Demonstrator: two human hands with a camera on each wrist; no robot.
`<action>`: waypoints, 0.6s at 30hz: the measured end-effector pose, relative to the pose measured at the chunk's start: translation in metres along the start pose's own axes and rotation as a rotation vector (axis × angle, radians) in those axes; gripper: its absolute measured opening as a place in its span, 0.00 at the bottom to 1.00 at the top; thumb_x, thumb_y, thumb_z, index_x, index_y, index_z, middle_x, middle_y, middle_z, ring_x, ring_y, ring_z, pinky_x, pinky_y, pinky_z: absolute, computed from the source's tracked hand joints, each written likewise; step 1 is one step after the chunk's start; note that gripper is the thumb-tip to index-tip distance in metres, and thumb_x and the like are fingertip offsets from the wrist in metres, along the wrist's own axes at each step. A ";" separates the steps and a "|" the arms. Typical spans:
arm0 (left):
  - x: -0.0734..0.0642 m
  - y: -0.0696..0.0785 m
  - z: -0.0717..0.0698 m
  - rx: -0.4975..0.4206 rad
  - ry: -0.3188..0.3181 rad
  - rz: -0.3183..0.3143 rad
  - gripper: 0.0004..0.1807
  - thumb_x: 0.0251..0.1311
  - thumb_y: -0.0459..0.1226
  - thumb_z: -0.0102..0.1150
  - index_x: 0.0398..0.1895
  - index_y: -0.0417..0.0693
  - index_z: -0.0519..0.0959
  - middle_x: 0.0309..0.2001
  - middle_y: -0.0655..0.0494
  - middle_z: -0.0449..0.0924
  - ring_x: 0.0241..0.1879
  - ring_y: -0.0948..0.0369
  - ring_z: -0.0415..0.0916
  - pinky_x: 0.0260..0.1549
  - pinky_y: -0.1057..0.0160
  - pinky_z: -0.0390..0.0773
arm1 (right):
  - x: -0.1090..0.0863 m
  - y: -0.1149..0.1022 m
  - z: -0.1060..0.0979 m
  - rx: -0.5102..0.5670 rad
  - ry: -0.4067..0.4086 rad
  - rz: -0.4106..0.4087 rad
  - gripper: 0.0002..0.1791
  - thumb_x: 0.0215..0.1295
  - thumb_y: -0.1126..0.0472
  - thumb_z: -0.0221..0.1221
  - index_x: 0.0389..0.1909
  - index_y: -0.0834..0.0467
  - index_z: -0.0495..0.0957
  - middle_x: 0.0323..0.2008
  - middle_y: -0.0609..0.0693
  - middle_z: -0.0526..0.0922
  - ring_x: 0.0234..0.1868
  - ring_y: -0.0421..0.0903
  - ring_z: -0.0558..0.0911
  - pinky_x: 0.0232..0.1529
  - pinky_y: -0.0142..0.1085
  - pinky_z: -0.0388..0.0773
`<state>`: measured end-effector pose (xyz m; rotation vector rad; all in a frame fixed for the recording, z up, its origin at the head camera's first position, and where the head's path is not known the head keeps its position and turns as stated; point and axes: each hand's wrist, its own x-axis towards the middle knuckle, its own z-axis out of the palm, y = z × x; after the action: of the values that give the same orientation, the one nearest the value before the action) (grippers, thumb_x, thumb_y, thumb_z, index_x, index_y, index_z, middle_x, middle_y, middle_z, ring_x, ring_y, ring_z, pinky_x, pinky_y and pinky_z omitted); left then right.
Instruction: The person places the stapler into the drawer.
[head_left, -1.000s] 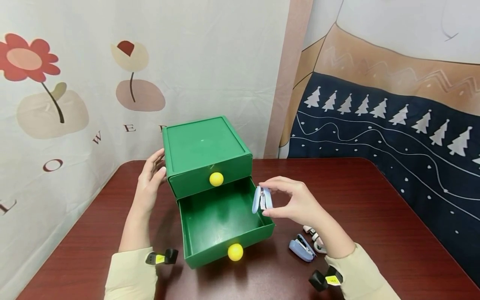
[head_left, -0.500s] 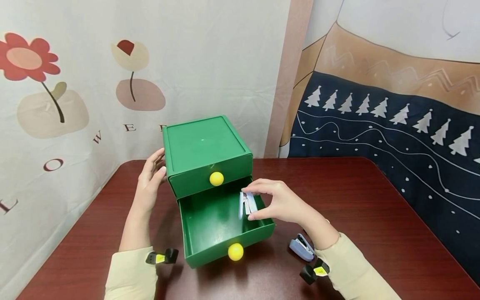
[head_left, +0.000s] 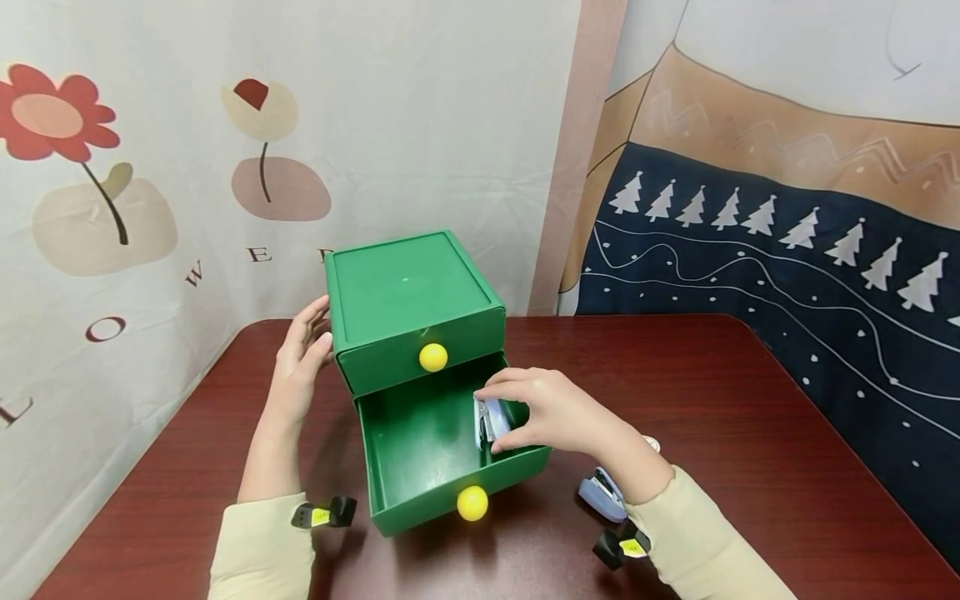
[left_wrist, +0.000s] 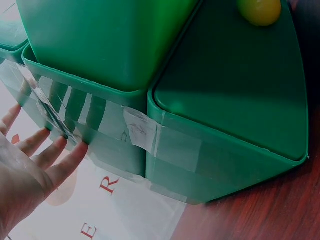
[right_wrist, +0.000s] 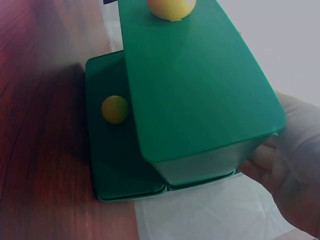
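A green two-drawer cabinet (head_left: 412, 287) with yellow ball knobs stands on the table, its lower drawer (head_left: 420, 510) pulled out. My left hand (head_left: 296, 362) rests against the cabinet's left side; the left wrist view shows the extended fingertips (left_wrist: 80, 150) on the taped wall. Over the right part of the drawer, my right hand (head_left: 558, 410) pinches a light blue stapler (head_left: 495, 419) between thumb and fingers, low inside the walls. In the right wrist view the drawer front (right_wrist: 200, 95) hides the stapler and part of the hand (right_wrist: 300, 145).
Another blue stapler (head_left: 602, 495) lies on the dark red table (head_left: 697, 375), right of the drawer beside my right sleeve. A small white thing (head_left: 652, 443) peeks out behind the right forearm. Printed curtains (head_left: 450, 125) hang behind the table.
My right hand has carried the stapler left from the drawer's right wall, then lowered it into the drawer. The left hand and the cabinet stay where they were.
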<state>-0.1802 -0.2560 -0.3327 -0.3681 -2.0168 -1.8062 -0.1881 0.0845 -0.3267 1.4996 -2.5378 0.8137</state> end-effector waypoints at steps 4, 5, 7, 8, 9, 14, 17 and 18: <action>0.000 0.000 0.000 0.001 -0.001 0.006 0.26 0.71 0.37 0.43 0.72 0.48 0.60 0.62 0.53 0.64 0.61 0.60 0.61 0.46 0.67 0.65 | 0.001 -0.004 -0.002 -0.111 -0.053 -0.021 0.28 0.48 0.49 0.74 0.52 0.54 0.82 0.49 0.44 0.80 0.48 0.42 0.77 0.46 0.35 0.73; 0.000 0.000 0.000 0.002 -0.001 0.007 0.26 0.71 0.37 0.43 0.72 0.47 0.60 0.62 0.53 0.64 0.61 0.60 0.61 0.46 0.67 0.65 | 0.002 -0.005 -0.003 -0.131 -0.067 -0.026 0.28 0.48 0.50 0.74 0.51 0.54 0.82 0.49 0.45 0.80 0.48 0.43 0.77 0.47 0.35 0.73; 0.000 0.000 0.000 0.003 -0.001 0.010 0.26 0.71 0.37 0.43 0.72 0.47 0.59 0.62 0.53 0.64 0.61 0.60 0.60 0.46 0.67 0.66 | 0.003 -0.007 -0.004 -0.166 -0.092 -0.033 0.26 0.48 0.52 0.74 0.50 0.55 0.83 0.49 0.46 0.80 0.48 0.44 0.77 0.48 0.36 0.73; -0.001 0.001 0.000 0.005 -0.002 0.010 0.26 0.71 0.37 0.43 0.72 0.47 0.59 0.62 0.53 0.64 0.61 0.59 0.60 0.46 0.68 0.66 | 0.003 -0.009 -0.005 -0.182 -0.102 -0.033 0.26 0.48 0.52 0.74 0.50 0.55 0.83 0.49 0.46 0.81 0.49 0.45 0.78 0.48 0.37 0.73; -0.001 0.001 0.000 0.007 -0.002 0.011 0.26 0.71 0.37 0.43 0.72 0.47 0.59 0.62 0.54 0.64 0.61 0.59 0.60 0.46 0.68 0.66 | 0.004 -0.010 -0.005 -0.192 -0.112 -0.031 0.25 0.49 0.53 0.73 0.49 0.55 0.83 0.49 0.47 0.81 0.49 0.45 0.78 0.49 0.37 0.73; -0.002 0.000 0.000 0.007 -0.004 0.011 0.26 0.72 0.37 0.43 0.72 0.47 0.59 0.62 0.55 0.64 0.62 0.58 0.59 0.46 0.68 0.66 | 0.004 -0.013 -0.006 -0.182 -0.127 -0.010 0.20 0.52 0.56 0.71 0.47 0.56 0.84 0.47 0.46 0.82 0.49 0.43 0.78 0.50 0.35 0.73; -0.001 0.000 0.000 0.005 -0.002 0.015 0.26 0.71 0.36 0.42 0.72 0.46 0.59 0.62 0.54 0.64 0.61 0.59 0.60 0.46 0.68 0.66 | 0.000 -0.013 -0.007 -0.108 -0.078 0.003 0.19 0.54 0.57 0.70 0.47 0.57 0.84 0.47 0.46 0.82 0.49 0.42 0.78 0.50 0.35 0.73; -0.001 0.000 0.000 0.005 -0.002 0.016 0.26 0.71 0.36 0.42 0.72 0.46 0.59 0.62 0.54 0.64 0.61 0.59 0.60 0.46 0.68 0.66 | -0.002 -0.013 -0.007 -0.071 -0.051 0.005 0.19 0.54 0.57 0.70 0.48 0.57 0.83 0.47 0.46 0.81 0.49 0.43 0.78 0.48 0.34 0.74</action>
<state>-0.1793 -0.2558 -0.3328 -0.3835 -2.0134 -1.7913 -0.1777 0.0849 -0.3161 1.5119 -2.5784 0.6870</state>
